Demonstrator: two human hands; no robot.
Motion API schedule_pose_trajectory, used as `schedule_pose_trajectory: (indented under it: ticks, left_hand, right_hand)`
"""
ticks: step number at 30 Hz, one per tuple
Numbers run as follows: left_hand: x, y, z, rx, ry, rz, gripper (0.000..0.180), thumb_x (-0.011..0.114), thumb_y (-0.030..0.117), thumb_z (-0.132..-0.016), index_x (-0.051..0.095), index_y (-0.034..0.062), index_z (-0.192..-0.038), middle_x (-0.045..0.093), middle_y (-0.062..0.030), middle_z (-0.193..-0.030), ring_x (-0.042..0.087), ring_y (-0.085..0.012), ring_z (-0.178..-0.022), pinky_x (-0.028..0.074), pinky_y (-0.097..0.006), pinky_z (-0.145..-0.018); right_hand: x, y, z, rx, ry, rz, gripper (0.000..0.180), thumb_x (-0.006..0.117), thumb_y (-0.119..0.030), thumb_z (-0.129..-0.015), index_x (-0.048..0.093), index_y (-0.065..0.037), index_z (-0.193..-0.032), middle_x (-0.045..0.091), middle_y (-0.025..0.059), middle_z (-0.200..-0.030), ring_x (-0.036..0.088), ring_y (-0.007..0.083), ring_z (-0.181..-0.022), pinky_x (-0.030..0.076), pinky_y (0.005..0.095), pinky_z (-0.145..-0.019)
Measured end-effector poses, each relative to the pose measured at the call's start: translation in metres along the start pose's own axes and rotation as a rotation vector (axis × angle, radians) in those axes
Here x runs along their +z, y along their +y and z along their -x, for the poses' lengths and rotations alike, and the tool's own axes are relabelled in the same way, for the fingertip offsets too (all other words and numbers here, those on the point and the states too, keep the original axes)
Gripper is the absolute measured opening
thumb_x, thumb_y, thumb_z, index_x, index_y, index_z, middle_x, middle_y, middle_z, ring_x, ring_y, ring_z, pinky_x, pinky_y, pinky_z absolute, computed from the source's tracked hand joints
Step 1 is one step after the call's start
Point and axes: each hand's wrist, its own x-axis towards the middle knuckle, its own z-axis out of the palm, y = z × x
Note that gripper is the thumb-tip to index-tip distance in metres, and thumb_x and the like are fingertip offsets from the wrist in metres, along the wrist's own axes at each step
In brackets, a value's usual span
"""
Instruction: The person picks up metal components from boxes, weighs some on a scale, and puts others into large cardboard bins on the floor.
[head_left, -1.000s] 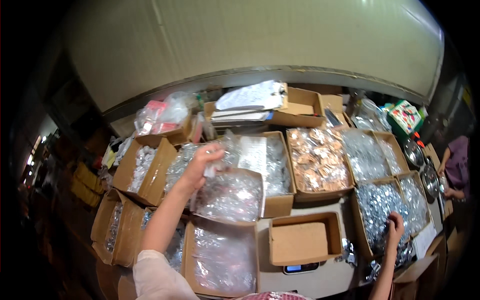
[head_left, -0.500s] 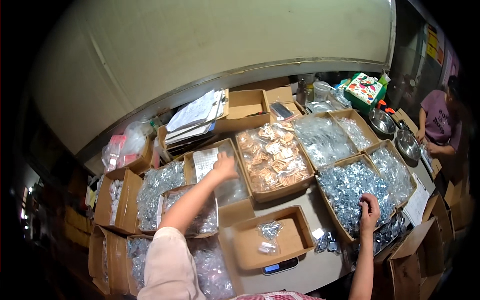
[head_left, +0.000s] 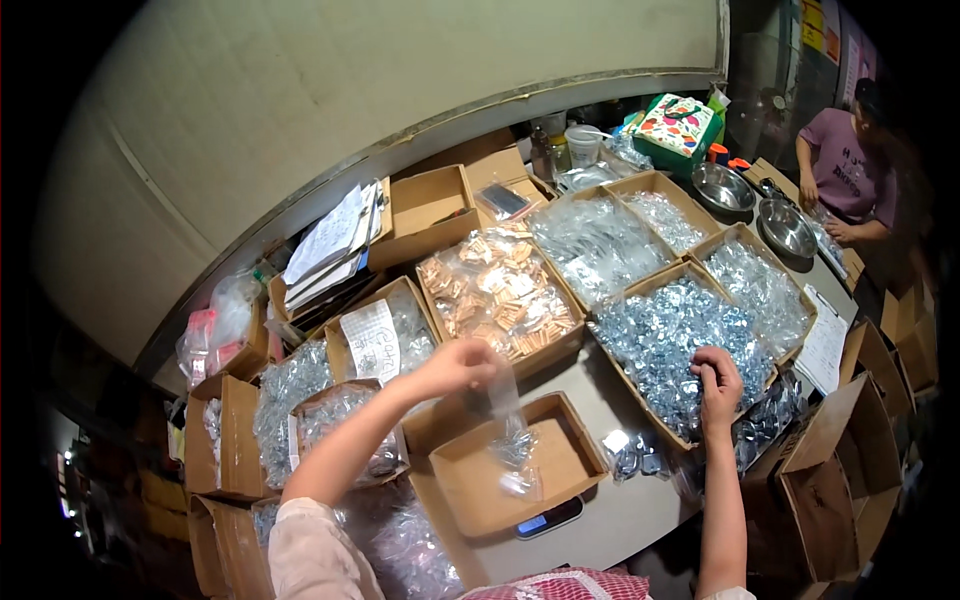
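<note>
In front of the box of wrapped copper-coloured pieces (head_left: 500, 290), my left hand (head_left: 460, 368) pinches a clear plastic bag (head_left: 504, 398) that hangs down. Below it stands a shallow cardboard tray (head_left: 465, 490), holding small silvery parts (head_left: 514, 448) and white pieces (head_left: 520, 484) in clear plastic. Whether the hanging bag touches that plastic, I cannot tell. My right hand (head_left: 720, 392) is over a box heaped with small bluish-silver metal parts (head_left: 670, 340). Its fingers are curled together, and what they hold, if anything, is hidden.
Beneath the tray's front edge sits a small digital scale (head_left: 550, 518). Boxes of bagged parts (head_left: 345, 425) crowd the left side. A clipboard (head_left: 822, 345) and an open carton (head_left: 840, 480) are at the right. Beyond the metal bowls (head_left: 787, 228), another person (head_left: 850, 170) handles something.
My left hand has come out of the box of plastic bags, toward the tray, with a clear bag in its grip. My right hand stays over the metal parts. The view has shifted.
</note>
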Motion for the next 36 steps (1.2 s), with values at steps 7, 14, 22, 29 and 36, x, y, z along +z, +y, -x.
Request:
schedule_pose_trajectory:
  ticks: [7,14,22,29,36]
  left_hand:
    - [0.013,-0.040,-0.094,0.212,0.960,-1.016,0.051,0.082,0.034,-0.074,0.060,0.0005,-0.105,0.062,-0.0181,-0.106,0.059,-0.0305,-0.101,0.047,-0.042,-0.091]
    - [0.010,-0.006,-0.076,0.179,0.530,0.037,0.030,0.078,0.014,-0.076,0.058,0.0030,-0.095,0.064,-0.0071,-0.090,0.062,-0.0151,-0.079,0.051,-0.029,-0.066]
    - [0.073,0.044,0.058,-0.141,0.057,-0.335,0.043,0.077,0.025,-0.081,0.062,0.0063,-0.117,0.066,-0.0097,-0.111,0.063,-0.0208,-0.103,0.051,-0.035,-0.089]
    - [0.148,0.036,0.014,-0.146,0.459,0.142,0.034,0.069,0.008,-0.089,0.058,0.0021,-0.120,0.065,-0.0039,-0.107,0.062,-0.0117,-0.099,0.051,-0.028,-0.088]
    - [0.168,0.052,-0.001,-0.062,0.912,0.386,0.041,0.071,0.006,-0.082,0.057,0.0036,-0.120,0.060,-0.0073,-0.114,0.059,-0.0140,-0.101,0.050,-0.029,-0.087]
  right_hand:
    - [0.005,-0.001,0.003,0.165,0.082,-0.148,0.021,0.052,-0.001,-0.093,0.059,0.004,-0.112,0.058,0.0092,-0.106,0.065,0.0172,-0.089,0.056,0.0279,-0.075]
    - [0.000,0.009,-0.009,0.237,-0.032,-0.259,0.014,0.051,0.001,-0.092,0.064,0.004,-0.097,0.061,0.0084,-0.099,0.066,0.0167,-0.087,0.054,0.0266,-0.076]
    - [0.058,0.008,-0.146,-0.241,-0.546,0.282,0.021,0.054,-0.006,-0.077,0.069,-0.004,-0.093,0.066,0.0151,-0.093,0.066,0.0325,-0.087,0.053,0.0388,-0.077]
    - [0.163,0.129,-0.234,-0.525,-0.941,0.653,0.050,0.064,-0.009,-0.072,0.064,-0.018,-0.121,0.047,0.0242,-0.136,0.050,0.0414,-0.123,0.047,0.0463,-0.098]
    - [0.169,0.033,-0.215,-0.640,-0.731,0.064,0.020,0.052,0.002,-0.074,0.055,-0.005,-0.092,0.061,0.0193,-0.081,0.059,0.0407,-0.080,0.047,0.0484,-0.067]
